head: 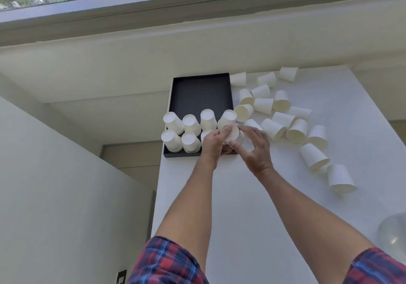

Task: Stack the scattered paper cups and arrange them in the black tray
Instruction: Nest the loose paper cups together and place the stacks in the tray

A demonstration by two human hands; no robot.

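The black tray (201, 90) lies at the table's far left, its far half bare. Several upside-down stacks of white paper cups (191, 123) stand in two rows in its near half. Over the tray's near right corner, my left hand (214, 144) and my right hand (256, 148) both grip a short stack of cups (232, 133), bottom end up and tilted. Many loose white cups (283, 112) lie scattered on their sides right of the tray, and one (340, 178) stands upside down nearer to me.
The white table (252, 206) ends on the left just beside the tray, with a drop to a lower white surface. A clear rounded glass object (393, 235) sits at the right edge near me. A window ledge runs along the back.
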